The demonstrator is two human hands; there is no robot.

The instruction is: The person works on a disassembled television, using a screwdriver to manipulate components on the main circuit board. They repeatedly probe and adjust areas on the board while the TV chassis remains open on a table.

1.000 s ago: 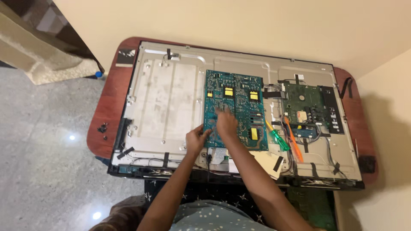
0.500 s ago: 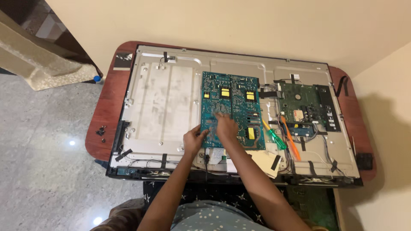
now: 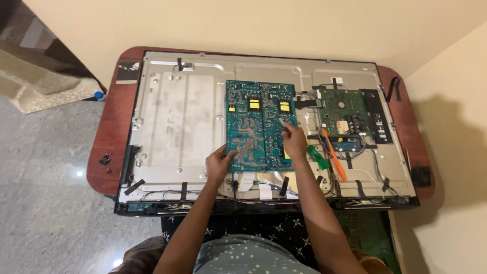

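Panel: a large flat television with its back cover off (image 3: 177, 127) lies face down on the reddish-brown wooden counter (image 3: 109, 147), so its boards face up within reach
Board: the teal-blue rectangular circuit board (image 3: 253, 137) sits at the panel's middle, yellow parts toward its far end
Left hand: the left hand (image 3: 219, 163) is at the board's near-left corner; fingers curled onto the edge, seemingly steadying or lifting it
Right hand: the right hand (image 3: 293, 141) rests on the board's right edge; fingers pinched narrow, whether around something I cannot tell
Right side: a smaller green circuit board (image 3: 347, 109); an orange tool (image 3: 335, 160) near it
Change: half a second back the right hand sat nearer the board's middle; now it is over at the right edge; the left hand keeps its corner
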